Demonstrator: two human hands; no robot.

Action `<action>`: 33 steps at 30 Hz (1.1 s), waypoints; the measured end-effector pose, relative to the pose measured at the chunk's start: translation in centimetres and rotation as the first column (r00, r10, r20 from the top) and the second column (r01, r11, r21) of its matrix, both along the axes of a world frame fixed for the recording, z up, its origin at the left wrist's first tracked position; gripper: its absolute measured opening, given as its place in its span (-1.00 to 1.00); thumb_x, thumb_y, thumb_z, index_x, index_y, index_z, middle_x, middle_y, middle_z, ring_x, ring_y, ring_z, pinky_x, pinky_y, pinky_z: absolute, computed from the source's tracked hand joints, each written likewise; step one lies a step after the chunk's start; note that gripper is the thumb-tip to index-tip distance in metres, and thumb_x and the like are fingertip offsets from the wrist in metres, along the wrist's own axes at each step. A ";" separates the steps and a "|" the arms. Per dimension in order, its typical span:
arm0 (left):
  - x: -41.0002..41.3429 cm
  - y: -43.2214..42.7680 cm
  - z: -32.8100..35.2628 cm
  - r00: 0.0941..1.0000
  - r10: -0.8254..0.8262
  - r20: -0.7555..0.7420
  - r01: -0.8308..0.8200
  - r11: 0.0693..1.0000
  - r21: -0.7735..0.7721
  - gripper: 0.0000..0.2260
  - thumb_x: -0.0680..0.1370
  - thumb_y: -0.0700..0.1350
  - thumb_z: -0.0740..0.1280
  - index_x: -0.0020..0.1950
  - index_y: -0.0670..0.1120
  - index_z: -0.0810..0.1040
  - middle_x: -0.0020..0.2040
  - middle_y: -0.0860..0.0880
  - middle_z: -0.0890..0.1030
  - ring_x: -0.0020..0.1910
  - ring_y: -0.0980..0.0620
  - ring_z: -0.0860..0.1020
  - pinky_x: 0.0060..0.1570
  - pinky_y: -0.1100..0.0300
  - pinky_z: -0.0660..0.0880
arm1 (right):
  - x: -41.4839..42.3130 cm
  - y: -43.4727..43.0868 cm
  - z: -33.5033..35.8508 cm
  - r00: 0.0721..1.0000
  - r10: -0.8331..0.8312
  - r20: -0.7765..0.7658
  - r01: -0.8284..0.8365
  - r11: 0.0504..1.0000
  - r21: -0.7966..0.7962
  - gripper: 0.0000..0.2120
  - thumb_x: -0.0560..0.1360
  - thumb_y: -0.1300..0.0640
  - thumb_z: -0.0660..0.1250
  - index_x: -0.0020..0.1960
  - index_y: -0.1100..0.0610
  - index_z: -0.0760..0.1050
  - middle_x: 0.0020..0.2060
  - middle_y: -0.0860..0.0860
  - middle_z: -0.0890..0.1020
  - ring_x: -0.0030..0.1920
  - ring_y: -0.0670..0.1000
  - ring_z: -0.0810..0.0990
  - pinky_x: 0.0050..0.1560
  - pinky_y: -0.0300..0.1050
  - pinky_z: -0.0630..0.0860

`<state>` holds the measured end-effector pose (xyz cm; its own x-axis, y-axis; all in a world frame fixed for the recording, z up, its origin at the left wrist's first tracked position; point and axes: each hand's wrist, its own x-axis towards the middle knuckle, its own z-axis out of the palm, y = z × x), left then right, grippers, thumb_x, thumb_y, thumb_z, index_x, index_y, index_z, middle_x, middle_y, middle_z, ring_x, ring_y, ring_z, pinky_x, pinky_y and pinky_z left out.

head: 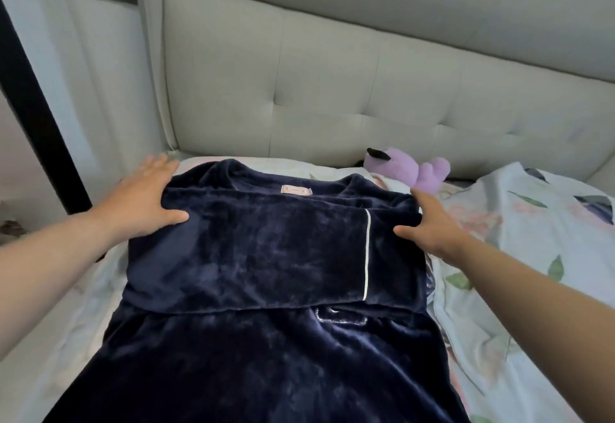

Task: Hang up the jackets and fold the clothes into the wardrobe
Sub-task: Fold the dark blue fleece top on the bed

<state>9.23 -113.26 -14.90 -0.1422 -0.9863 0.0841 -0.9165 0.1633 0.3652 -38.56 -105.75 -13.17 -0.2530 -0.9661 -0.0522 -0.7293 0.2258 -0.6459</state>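
Navy top [266, 256] lies centre frame on bed [506, 306], sleeves folded across; left hand [143, 199] and right hand [432, 223], fingers straight, press its 2 shoulder edges: square both sides evenly before folding hem up.

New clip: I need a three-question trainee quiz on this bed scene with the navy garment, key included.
1. True or false: a sleeve edged with white piping is folded across the navy garment.
2. Which thing lies by the headboard, beyond the right hand? A) purple soft toy B) hanger C) book
3. Fill in: the small label sits inside the garment's ____.

Key: 1 true; 2 A; 3 collar.
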 end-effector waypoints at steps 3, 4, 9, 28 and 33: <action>-0.2 -1.9 -0.2 1.000 -0.015 0.001 0.015 0.978 0.207 0.09 0.37 0.02 0.59 0.64 -0.06 -0.10 0.63 -0.08 -0.12 0.61 -0.02 -0.05 0.54 0.09 0.00 | 0.0 -2.8 1.1 0.935 0.216 -0.281 -0.169 0.969 0.183 0.06 0.38 0.06 0.53 0.63 0.03 -0.10 0.60 0.01 0.02 0.58 0.10 0.06 0.54 0.04 0.12; -0.4 -2.2 -0.9 1.000 0.009 -0.030 -0.001 0.969 0.249 0.13 0.35 0.02 0.61 0.64 -0.06 -0.13 0.63 -0.08 -0.12 0.61 -0.03 -0.02 0.53 0.10 0.02 | 0.4 -3.8 1.1 0.909 0.265 -0.321 -0.197 0.953 0.228 0.12 0.31 -0.02 0.54 0.62 -0.02 -0.12 0.60 -0.01 0.01 0.58 0.11 0.05 0.55 0.09 0.12; -1.6 -3.0 -5.1 0.977 0.110 -0.183 -0.054 0.956 0.289 0.14 0.28 -0.01 0.65 0.63 -0.08 -0.05 0.58 -0.09 0.21 0.52 -0.12 0.26 0.47 0.07 0.23 | 3.0 -6.3 -3.1 0.836 0.319 -0.447 -0.162 0.921 0.355 -0.06 0.23 -0.08 0.43 0.50 0.04 0.09 0.35 0.15 0.40 0.35 0.21 0.41 0.40 0.16 0.33; 0.0 6.3 4.9 0.994 0.048 0.094 -0.046 0.999 -0.025 -0.93 0.38 -0.07 0.39 -0.29 0.02 0.54 -0.26 0.06 0.56 -0.18 0.01 0.48 -0.20 0.06 0.49 | 3.0 3.0 4.8 0.796 0.099 -0.598 -0.191 0.977 -0.093 -0.76 0.22 0.10 0.39 -0.28 0.09 0.32 -0.36 -0.05 0.43 -0.20 0.13 0.42 -0.29 -0.07 0.30; 0.4 11.7 6.6 0.902 0.018 0.432 0.088 0.971 -0.224 -0.89 0.28 -0.07 0.38 -0.38 0.03 0.45 -0.31 0.15 0.50 -0.18 0.02 0.35 -0.13 0.07 0.38 | 2.8 7.9 7.5 0.834 0.201 -0.514 -0.225 0.974 0.015 -0.80 0.31 0.20 0.37 -0.13 0.13 0.39 -0.28 0.02 0.53 -0.22 0.10 0.51 -0.27 -0.02 0.44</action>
<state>9.62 -101.53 -8.25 -0.2505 -0.9396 0.2333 -0.9666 0.2295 -0.1136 -35.74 -97.82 -5.62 -0.0197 -0.9973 0.0704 -0.9844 0.0070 -0.1756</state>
